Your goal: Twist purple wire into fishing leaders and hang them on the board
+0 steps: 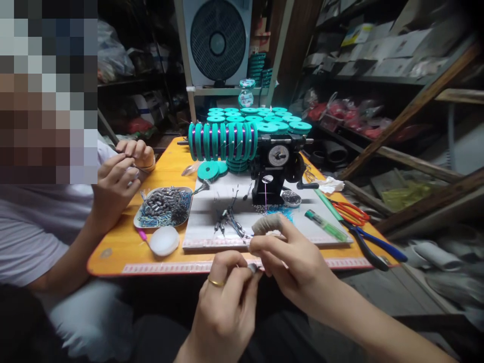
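My left hand (229,302), with a ring on one finger, pinches a small grey piece (252,267) at its fingertips above the table's front edge. Close beside it, my right hand (293,254) has thumb and fingers pressed together, with a grey wrap (266,225) round one finger. Whatever sits between the right fingertips is too small to make out. Just beyond both hands, several small dark metal pieces with thin wires (229,220) lie on a white board (202,233). A black hand-cranked winder (266,184) stands behind, carrying a row of green spools (223,142) wound with purple line.
A tray (135,221) of grey weights and blue tubes stands left, near a round white lid (164,241). Pliers (370,247), orange-handled scissors (350,212) and a green tube (325,226) lie right. Another person's hands (126,169) work at left. Green discs (264,118) fill the back.
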Action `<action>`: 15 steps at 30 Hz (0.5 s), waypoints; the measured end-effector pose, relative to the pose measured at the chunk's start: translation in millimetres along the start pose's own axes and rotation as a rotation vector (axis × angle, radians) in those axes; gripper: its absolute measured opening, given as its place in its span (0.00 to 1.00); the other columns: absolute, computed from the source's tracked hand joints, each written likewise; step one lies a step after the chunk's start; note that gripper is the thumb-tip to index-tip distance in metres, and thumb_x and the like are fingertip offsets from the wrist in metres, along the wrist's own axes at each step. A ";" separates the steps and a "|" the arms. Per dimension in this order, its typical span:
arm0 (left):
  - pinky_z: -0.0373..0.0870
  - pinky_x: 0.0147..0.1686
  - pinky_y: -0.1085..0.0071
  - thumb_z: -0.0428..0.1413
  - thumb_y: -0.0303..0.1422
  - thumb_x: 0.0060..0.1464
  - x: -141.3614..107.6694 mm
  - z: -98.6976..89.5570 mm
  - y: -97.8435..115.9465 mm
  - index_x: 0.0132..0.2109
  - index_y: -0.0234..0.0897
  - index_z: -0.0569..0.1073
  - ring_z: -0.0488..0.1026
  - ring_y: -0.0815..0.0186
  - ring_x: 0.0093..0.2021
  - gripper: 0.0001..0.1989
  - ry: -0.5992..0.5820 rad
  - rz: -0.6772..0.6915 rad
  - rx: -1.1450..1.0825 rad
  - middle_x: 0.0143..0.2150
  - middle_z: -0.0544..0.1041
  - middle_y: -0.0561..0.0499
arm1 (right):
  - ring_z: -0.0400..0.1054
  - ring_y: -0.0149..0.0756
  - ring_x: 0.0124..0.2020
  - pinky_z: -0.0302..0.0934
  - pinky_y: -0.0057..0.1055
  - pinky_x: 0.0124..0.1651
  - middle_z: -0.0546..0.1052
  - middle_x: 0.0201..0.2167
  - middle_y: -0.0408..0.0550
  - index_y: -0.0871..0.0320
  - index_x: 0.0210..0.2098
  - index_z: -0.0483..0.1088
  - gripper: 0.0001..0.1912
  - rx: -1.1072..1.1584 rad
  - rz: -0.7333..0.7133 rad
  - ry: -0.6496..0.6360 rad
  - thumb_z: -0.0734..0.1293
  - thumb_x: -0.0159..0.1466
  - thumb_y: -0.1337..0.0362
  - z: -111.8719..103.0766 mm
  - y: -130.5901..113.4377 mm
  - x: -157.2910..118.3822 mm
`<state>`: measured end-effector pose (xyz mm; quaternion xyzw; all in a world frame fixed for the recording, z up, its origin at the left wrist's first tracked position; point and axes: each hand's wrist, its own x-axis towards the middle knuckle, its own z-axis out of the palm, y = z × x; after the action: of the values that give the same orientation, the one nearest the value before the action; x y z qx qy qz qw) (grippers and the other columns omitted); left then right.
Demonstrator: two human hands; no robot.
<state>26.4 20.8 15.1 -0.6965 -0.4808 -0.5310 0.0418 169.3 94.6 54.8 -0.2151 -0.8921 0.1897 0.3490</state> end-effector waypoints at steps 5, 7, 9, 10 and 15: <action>0.75 0.37 0.71 0.55 0.15 0.55 1.5 2.0 -10.0 0.39 0.30 0.70 0.75 0.65 0.36 0.08 -0.050 0.142 0.036 0.40 0.70 0.44 | 0.62 0.34 0.34 0.59 0.30 0.33 0.63 0.34 0.49 0.60 0.38 0.66 0.09 -0.012 0.021 0.031 0.57 0.66 0.76 0.0 2.8 9.8; 0.74 0.36 0.67 0.55 0.14 0.54 3.3 0.5 -13.5 0.42 0.27 0.70 0.75 0.61 0.37 0.09 -0.110 0.296 0.061 0.41 0.74 0.39 | 0.61 0.33 0.32 0.58 0.29 0.32 0.63 0.33 0.47 0.60 0.36 0.66 0.08 -0.004 0.032 0.014 0.59 0.66 0.76 -0.3 5.0 14.2; 0.73 0.34 0.65 0.54 0.14 0.53 6.0 -1.9 -14.5 0.42 0.25 0.71 0.75 0.57 0.38 0.10 -0.181 0.392 0.025 0.42 0.76 0.36 | 0.61 0.32 0.32 0.58 0.29 0.32 0.63 0.33 0.46 0.60 0.35 0.66 0.07 -0.004 0.027 -0.002 0.60 0.66 0.75 -1.6 6.6 16.0; 0.72 0.33 0.65 0.53 0.14 0.54 7.5 -3.2 -14.2 0.41 0.26 0.71 0.75 0.58 0.38 0.09 -0.218 0.358 -0.041 0.41 0.76 0.37 | 0.62 0.33 0.33 0.59 0.29 0.33 0.63 0.34 0.47 0.60 0.37 0.66 0.06 -0.007 0.016 -0.005 0.60 0.67 0.75 -2.8 7.0 15.1; 0.63 0.24 0.75 0.55 0.29 0.59 12.6 -6.2 -11.8 0.30 0.35 0.68 0.67 0.73 0.25 0.09 -0.385 -0.579 -0.762 0.33 0.71 0.50 | 0.62 0.41 0.45 0.65 0.37 0.43 0.67 0.42 0.54 0.59 0.49 0.60 0.17 -0.048 -0.183 -0.142 0.58 0.62 0.78 -11.9 8.6 -6.3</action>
<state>13.3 31.4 22.3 -0.5859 -0.4252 -0.5205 -0.4527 184.0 100.8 55.4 -0.1270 -0.9349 0.1502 0.2955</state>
